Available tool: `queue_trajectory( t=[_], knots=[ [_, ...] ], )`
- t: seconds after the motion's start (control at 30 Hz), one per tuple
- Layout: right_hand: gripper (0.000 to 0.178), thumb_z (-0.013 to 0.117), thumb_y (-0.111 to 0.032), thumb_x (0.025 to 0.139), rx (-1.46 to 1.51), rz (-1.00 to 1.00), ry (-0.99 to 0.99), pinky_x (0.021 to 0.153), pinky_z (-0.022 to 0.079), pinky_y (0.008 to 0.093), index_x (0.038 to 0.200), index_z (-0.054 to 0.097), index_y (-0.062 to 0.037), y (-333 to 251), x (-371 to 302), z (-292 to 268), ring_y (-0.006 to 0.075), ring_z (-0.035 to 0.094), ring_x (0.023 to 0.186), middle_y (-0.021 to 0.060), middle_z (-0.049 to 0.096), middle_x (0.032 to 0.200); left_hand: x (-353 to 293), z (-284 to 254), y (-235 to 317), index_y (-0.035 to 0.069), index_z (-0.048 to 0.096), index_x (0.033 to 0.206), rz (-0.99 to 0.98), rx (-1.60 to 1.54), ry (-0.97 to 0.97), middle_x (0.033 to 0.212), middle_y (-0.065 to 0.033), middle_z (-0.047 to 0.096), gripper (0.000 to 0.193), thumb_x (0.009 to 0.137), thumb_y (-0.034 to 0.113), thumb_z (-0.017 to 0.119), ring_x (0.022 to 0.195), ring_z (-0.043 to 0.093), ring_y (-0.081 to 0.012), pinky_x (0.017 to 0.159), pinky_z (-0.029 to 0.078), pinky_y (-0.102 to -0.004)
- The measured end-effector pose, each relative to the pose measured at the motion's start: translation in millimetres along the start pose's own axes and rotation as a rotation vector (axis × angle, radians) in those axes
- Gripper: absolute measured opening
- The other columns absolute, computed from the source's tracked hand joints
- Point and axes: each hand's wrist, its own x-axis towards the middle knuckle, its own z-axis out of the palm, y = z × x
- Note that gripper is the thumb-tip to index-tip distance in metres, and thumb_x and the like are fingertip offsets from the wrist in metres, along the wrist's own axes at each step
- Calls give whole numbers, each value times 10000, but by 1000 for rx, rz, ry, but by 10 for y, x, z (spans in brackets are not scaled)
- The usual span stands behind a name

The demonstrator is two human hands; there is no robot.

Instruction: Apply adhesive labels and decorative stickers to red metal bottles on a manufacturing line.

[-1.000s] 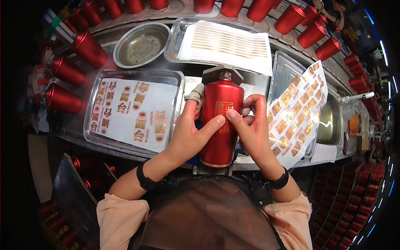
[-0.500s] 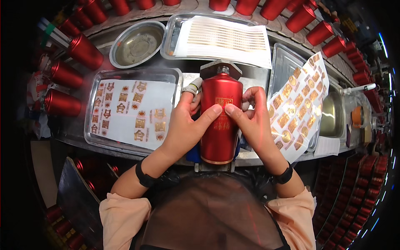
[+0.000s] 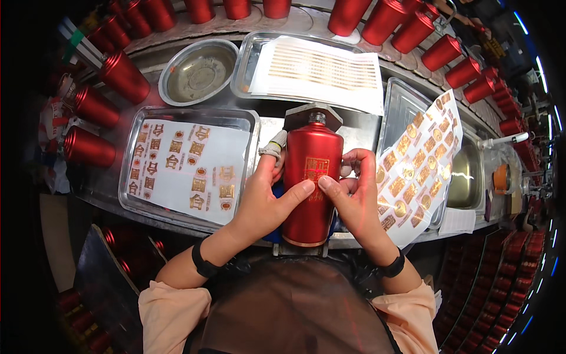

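A glossy red metallic bottle [image 3: 314, 148], neck pointing far, rests at the near edge of a grey metal bench [image 3: 101, 184]. The left hand [image 3: 270, 197] and right hand [image 3: 358, 197] hold it, thumbs on its front. Three rectangular silver metal trays [image 3: 200, 116] leave limited room left, far and right; one round silver bowl [image 3: 197, 75] sits far left. The room is dim.

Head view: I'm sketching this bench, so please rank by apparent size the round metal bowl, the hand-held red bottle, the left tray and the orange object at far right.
1. Left tray
2. Hand-held red bottle
3. Round metal bowl
4. Orange object
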Motion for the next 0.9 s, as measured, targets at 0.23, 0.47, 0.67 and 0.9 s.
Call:
queue_trajectory(
  t=[0.23, 0.47, 0.67, 0.9],
  knots=[
    [520, 763, -196, 894, 30, -1, 2, 484, 364, 171, 1205, 372, -49, 6, 25, 25, -6, 472, 578, 63, 575, 961, 12, 23, -20, -45, 172, 1564, 26, -59, 18, 1428, -176, 458, 855, 930, 157, 709, 1321, 492, -218, 1123, 382, -358],
    [515, 767, -189, 888, 15, -14, 9, 475, 344, 174, 1199, 381, -49, 18, 26, 12, -7, 432, 561, 55, 528, 1002, 7, 31, -12, -50, 166, 1565, 58, -36, 28, 1456, -189, 447, 866, 927, 166, 709, 1331, 491, -229, 1124, 382, -361],
    [507, 760, -186, 894, 18, -24, 15, 484, 350, 170, 1203, 383, -47, 18, 29, 30, -5, 440, 571, 53, 513, 1014, 9, 74, 9, -53, 165, 1566, 53, -77, 46, 1474, -207, 439, 875, 925, 180, 713, 1345, 481, -233, 1138, 366, -367],
    [445, 734, -197, 918, 123, -30, 53, 502, 370, 168, 1187, 411, -51, 38, 57, 21, 1, 474, 599, 66, 522, 1034, 17, 61, 37, -95, 243, 1514, 51, -78, 91, 1434, -234, 479, 817, 917, 178, 730, 1329, 503, -251, 1122, 389, -374]
  ],
)
